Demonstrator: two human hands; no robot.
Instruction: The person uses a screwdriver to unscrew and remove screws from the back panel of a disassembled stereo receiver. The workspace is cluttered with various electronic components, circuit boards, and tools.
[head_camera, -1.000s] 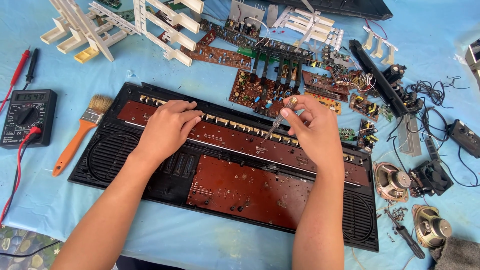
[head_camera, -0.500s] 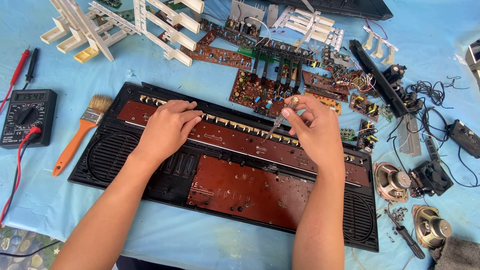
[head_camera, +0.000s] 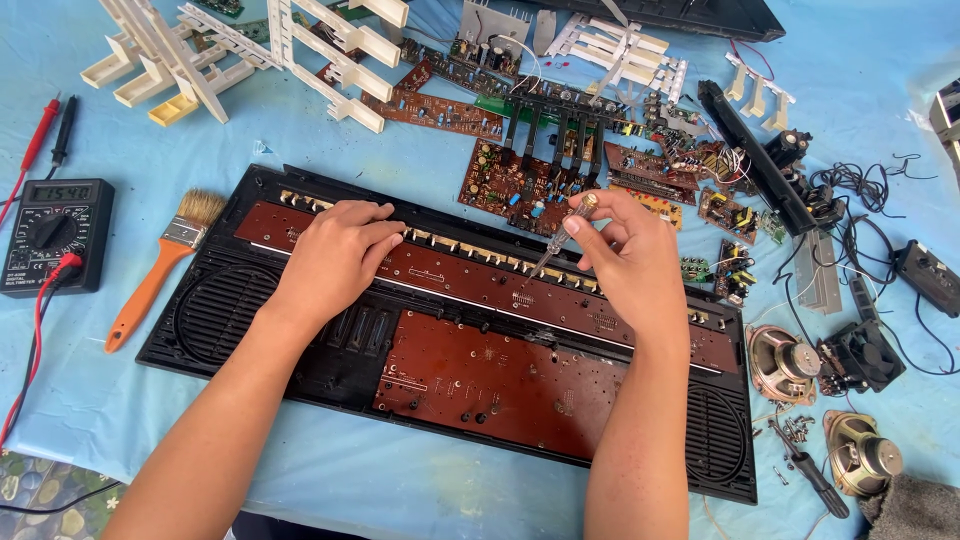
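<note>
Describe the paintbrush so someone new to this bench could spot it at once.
Start at the long black casing on the blue table. Just off its left end, beside the black multimeter, lies the paintbrush. Its orange handle and pale bristles are unique there.

— What lies to your left?
— A black multimeter (head_camera: 52, 235) with red leads, and an orange-handled paintbrush (head_camera: 155, 270) nearer.
— And to your right?
— Two loose speakers (head_camera: 782, 362), a small black fan (head_camera: 862, 355), tangled black wires (head_camera: 860, 185).

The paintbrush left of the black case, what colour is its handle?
Orange. The paintbrush has an orange handle with pale bristles, seen clearly in the head view.
</note>
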